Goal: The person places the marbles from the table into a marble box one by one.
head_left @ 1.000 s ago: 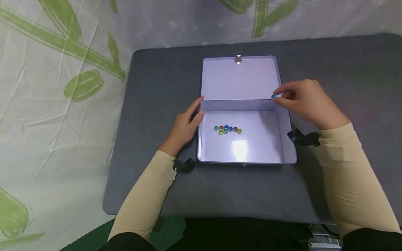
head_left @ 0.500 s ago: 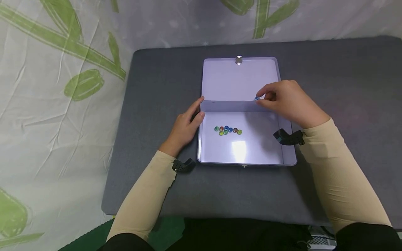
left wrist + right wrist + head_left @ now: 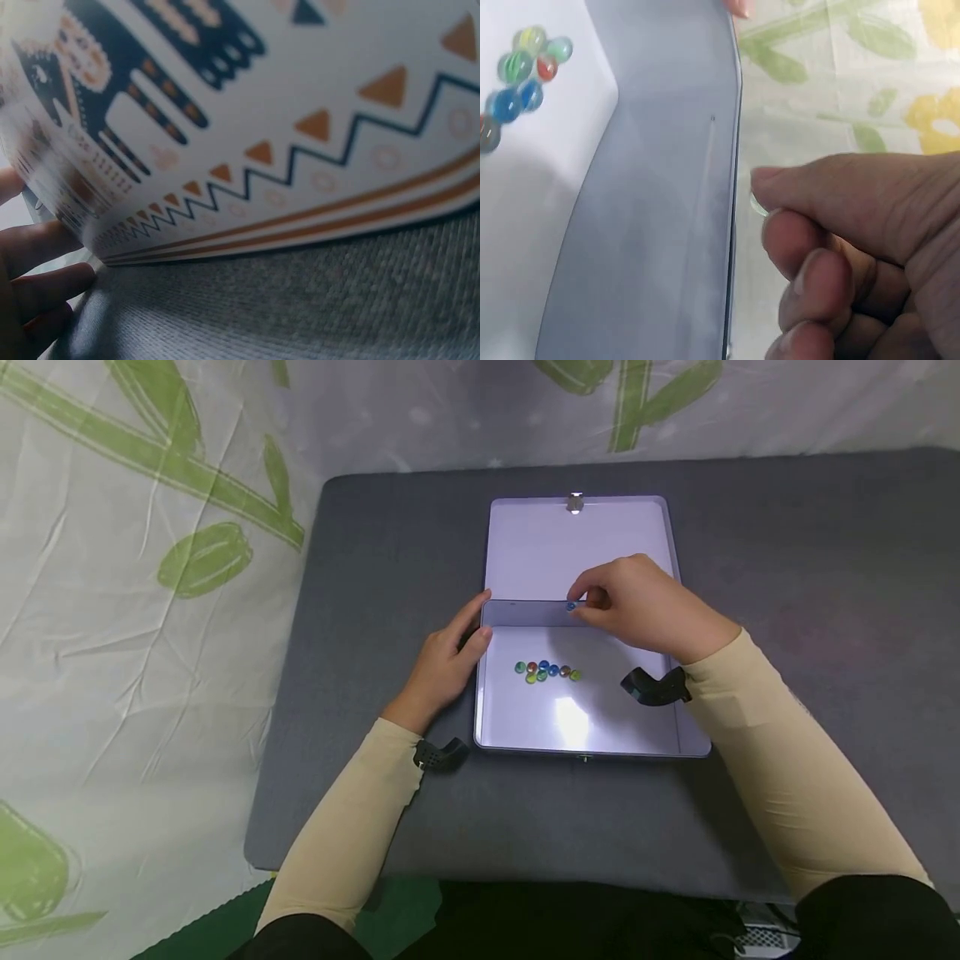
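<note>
My right hand (image 3: 648, 610) pinches a blue glass marble (image 3: 571, 607) between thumb and index finger, above the back wall of an open metal box (image 3: 510, 718). In the right wrist view the marble (image 3: 758, 205) looks clear, mostly covered by the fingertips. Several loose marbles (image 3: 553, 670), green, blue, red-brown and yellow, lie clustered on the pale box floor, left of the middle. My left hand (image 3: 441, 670) rests along the box's left side, fingers fairly straight, thumb tip at the rim. The left wrist view has its fingers (image 3: 52, 289) against the patterned outer wall (image 3: 247, 172).
The lid (image 3: 540, 539) is folded back behind the box, its metal clasp (image 3: 575, 503) at the far edge. Grey cloth covers the table (image 3: 382, 552). A curtain with green leaf prints (image 3: 202, 560) hangs at the left and back.
My right hand has moved left along the box's back edge, from the right corner to near the middle, still pinching the blue marble. The left hand and the loose marbles stay put.
</note>
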### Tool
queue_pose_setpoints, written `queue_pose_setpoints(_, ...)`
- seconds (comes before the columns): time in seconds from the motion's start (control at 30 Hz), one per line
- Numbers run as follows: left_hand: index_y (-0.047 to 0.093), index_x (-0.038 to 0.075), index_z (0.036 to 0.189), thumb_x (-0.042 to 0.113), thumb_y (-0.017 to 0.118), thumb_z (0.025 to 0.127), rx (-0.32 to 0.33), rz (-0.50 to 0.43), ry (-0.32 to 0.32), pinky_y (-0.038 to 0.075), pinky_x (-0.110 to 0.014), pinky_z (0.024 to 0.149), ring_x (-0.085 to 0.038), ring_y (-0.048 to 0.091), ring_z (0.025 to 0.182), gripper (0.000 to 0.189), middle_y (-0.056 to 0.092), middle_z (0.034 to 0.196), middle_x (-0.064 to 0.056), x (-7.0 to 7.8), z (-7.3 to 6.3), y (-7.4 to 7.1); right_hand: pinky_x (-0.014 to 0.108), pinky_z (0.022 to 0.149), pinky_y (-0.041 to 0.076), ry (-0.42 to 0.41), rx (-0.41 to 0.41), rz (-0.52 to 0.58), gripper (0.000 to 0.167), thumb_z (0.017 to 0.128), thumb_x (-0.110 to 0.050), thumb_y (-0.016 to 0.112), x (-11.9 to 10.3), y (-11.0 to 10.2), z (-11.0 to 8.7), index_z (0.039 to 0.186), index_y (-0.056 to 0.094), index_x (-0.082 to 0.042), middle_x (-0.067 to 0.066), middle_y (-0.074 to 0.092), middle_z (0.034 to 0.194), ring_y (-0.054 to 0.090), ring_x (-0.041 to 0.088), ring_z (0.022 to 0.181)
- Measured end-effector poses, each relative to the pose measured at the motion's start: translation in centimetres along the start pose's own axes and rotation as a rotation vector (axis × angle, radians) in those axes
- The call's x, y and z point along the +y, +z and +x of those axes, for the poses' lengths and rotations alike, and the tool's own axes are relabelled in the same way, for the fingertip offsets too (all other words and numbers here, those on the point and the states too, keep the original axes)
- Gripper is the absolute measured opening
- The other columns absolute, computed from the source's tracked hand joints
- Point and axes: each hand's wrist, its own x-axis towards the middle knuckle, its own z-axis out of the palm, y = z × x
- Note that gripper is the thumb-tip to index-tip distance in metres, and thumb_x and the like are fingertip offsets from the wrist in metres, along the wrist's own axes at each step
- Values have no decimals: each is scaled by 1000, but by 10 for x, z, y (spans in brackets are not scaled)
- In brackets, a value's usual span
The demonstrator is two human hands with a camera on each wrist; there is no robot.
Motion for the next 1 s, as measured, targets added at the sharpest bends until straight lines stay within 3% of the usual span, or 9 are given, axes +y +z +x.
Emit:
queue_pose_setpoints(0.23, 39, 26, 164, 70, 36, 104, 5, -1, 5, 38, -50, 121, -24, 49, 147, 75, 49, 160, -8, -2, 0, 1, 35, 69, 48, -58, -84, 20, 11, 95, -1, 72, -9, 14, 13, 104, 79, 0, 6, 68, 77, 56, 20, 69)
queue_pose_setpoints(0.43, 40, 27, 164, 72, 36, 104, 9, -11, 4, 40, -49, 119, -23, 53, 143, 74, 55, 156, -11, -1, 0, 0, 35, 71, 49, -99, -139, 29, 11, 94, -3, 75, -8, 26, 20, 104, 78, -1, 4, 67, 75, 57, 19, 70)
queue_pose_setpoints(1.0, 40, 28, 164, 71, 36, 104, 5, 10, -9, 40, -51, 119, -26, 54, 143, 74, 53, 158, -9, 1, -1, -1, 32, 66, 48, -105, -263, 70, 9, 91, -4, 75, 4, 44, 23, 99, 79, -3, 1, 60, 69, 54, 14, 65)
